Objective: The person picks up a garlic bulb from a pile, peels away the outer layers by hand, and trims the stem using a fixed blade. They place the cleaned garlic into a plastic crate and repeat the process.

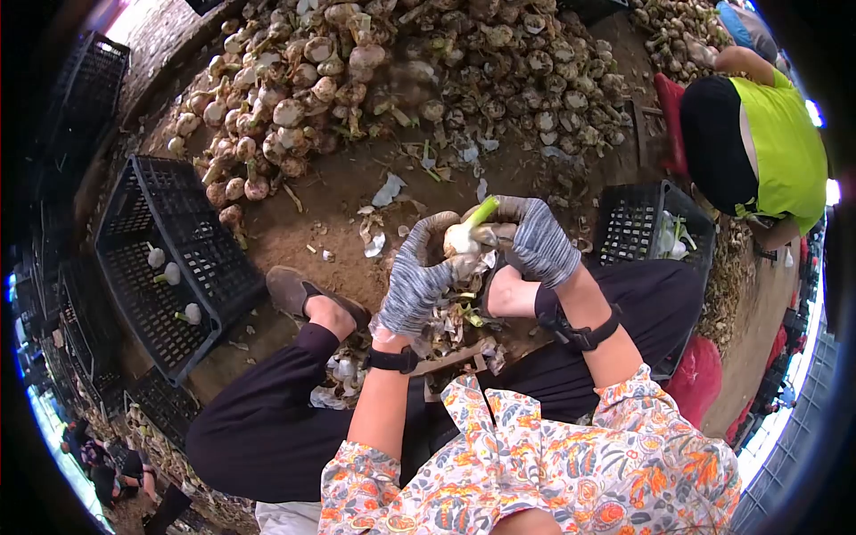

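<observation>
Both hands wear grey knitted gloves and meet in front of me around one garlic bulb (459,240). The bulb is whitish, with a short green stem angled up to the right. My left hand (415,278) curls around its lower left side. At the stem side, my right hand (546,239) has its thumb and fingers closed against the bulb. Just below the hands, peeled skins and stem scraps (459,321) lie between my legs.
A big heap of garlic (339,76) spreads ahead. On the left, a tilted black crate (169,267) holds several cleaned bulbs; another black crate (629,223) on the right holds pale garlic pieces. A person in a lime top (776,152) sits bent over at the right.
</observation>
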### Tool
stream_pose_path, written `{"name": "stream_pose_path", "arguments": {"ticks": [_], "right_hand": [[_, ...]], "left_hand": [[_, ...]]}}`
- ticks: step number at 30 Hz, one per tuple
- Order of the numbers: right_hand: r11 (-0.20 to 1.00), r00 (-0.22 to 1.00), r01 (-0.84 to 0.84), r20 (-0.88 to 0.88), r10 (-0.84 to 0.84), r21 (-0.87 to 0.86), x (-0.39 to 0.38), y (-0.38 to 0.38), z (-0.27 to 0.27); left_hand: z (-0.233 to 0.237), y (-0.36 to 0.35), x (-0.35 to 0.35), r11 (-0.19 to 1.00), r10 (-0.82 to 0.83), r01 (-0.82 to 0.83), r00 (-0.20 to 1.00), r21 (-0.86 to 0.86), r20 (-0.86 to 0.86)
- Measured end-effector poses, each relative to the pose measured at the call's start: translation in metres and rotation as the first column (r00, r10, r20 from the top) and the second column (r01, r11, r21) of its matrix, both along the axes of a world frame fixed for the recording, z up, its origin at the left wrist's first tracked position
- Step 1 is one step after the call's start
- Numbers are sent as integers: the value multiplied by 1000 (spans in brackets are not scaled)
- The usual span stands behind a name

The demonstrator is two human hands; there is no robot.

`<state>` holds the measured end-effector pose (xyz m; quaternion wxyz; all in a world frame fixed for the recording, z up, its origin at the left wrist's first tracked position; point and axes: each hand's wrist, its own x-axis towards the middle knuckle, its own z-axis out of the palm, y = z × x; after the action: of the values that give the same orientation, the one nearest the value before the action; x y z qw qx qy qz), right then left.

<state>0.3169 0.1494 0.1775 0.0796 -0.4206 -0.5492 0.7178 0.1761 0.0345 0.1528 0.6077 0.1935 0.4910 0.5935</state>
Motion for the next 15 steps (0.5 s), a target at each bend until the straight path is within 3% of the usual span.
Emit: {"name": "stream_pose_path", "arguments": {"ticks": [2, 4, 6, 7, 8, 9, 10, 11, 12, 13, 14, 15], "right_hand": [[993, 999, -38, -29, 42, 110, 5, 0, -2], [999, 999, 24, -40, -23, 33, 5, -6, -3], [960, 961, 232, -117, -251, -158, 4, -10, -5], [936, 954, 251, -102, -283, -248, 4, -9, 1], [935, 953, 252, -103, -284, -248, 6, -9, -4], [866, 893, 313, -191, -408, -389, 10, -9, -14], [776, 808, 344, -255, -531, -528, 14, -9, -26], [635, 738, 379, -194, -646, -673, 24, -3, -41], [692, 733, 492, -176, -657, -529, 35, 5, -56], [879, 885, 456, -37, -465, -143, 40, 15, -57], [937, 934, 258, 189, -305, 236, 44, 20, -58], [937, 935, 255, 188, -302, 237, 43, 17, -62]], "left_hand": [[0, -1, -1, 1000, -24, 23, 998, 9, 52], [3, -1, 1, 1000, -25, 24, 999, 17, 37], [2, 1, 0, 1000, -23, 22, 998, 10, 56], [1, 1, -1, 1000, -25, 24, 998, 10, 55], [-1, 1, -2, 998, -9, -2, 985, 64, 174], [-1, 1, -2, 993, 0, -35, 957, 115, 290], [0, 1, -3, 993, -1, -34, 958, 116, 287], [1, 1, -4, 994, 15, -46, 952, 95, 306], [2, 1, -6, 996, 33, -59, 945, 73, 324], [4, 0, -7, 996, 52, -73, 938, 50, 342], [5, -1, -8, 996, 70, -85, 929, 26, 362], [6, 0, -8, 995, 89, -98, 920, 3, 382]]}}
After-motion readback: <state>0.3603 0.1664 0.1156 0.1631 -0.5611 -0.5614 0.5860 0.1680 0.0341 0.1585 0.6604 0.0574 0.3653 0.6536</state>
